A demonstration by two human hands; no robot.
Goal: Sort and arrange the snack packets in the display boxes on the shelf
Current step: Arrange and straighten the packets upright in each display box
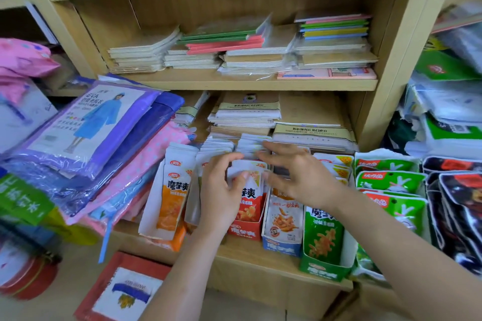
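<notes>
Just the head view here. Both hands are over the row of display boxes on the lower shelf board [247,255].

The left hand [221,190] has its thumb in front and its fingers curled behind the red packets [250,194], pinching the white tops of the front few. Those packets stand upright in the red box [245,233], second from the left in the row.

The right hand [300,174] is a bit blurred. Its fingers are spread wide and mostly straight, with the tips on the packet tops further back in that same box. It doesn't look like it's gripping anything.

The orange box [170,198] sits just left of the red one and leans outward. The blue box [281,245] and green box [323,266] are on the right, each with a matching packet at the front.

My guess is the step in hand is tidying the red stack, maybe thumbing through it for strays. The tops are all white, so I can't tell if anything back there is the wrong flavour.

The next move probably calls for the right hand pressing the back packets forward while the left steadies the front. Then the whole stack needs seating down in its box without knocking that wobbly orange one.
</notes>
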